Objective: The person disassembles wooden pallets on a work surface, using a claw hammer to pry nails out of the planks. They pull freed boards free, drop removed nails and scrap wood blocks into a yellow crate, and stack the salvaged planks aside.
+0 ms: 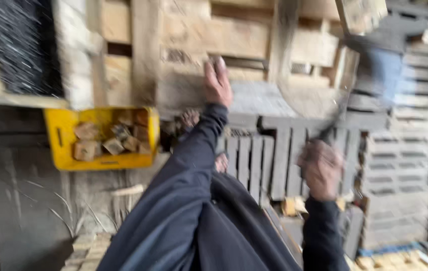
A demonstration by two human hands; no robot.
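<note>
Blurred head view. Stacked wooden pallets (254,45) fill the background; a yellow crate (63,145) of wooden blocks (113,138) lies at left, grey pallets (400,165) at right. Left hand (217,83), arm extended in a dark sleeve, rests flat with fingers together against a pallet board (194,90). Right hand (320,169), raised and fisted, grips a dark handle (334,123); the tool's kind cannot be told.

Left arm: stretched forward in a dark sleeve.
Left hand (217,83): raised, fingers together, back toward the camera.
Right hand (320,169): lower, blurred, fingers curled into a loose fist.
</note>
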